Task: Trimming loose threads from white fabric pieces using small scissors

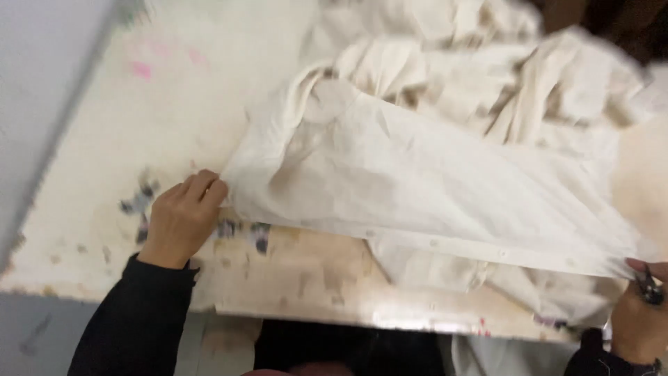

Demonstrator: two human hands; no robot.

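The cream shirt (417, 188) stretches between your pinching left hand (182, 219) and right hand (640, 317), which is cut off; the heap (487, 69) behind the shirt blurs.

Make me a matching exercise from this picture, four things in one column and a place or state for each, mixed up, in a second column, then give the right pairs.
Column one:
1. left hand
2. right hand
3. cream shirt
4. worktable

Column two:
A. paint-stained, bearing the cloth
B. pinching the buttoned edge at the right
C. stretched out between both hands
D. gripping the cloth's left corner, black sleeve

Pairs: 1-D, 2-B, 3-C, 4-A
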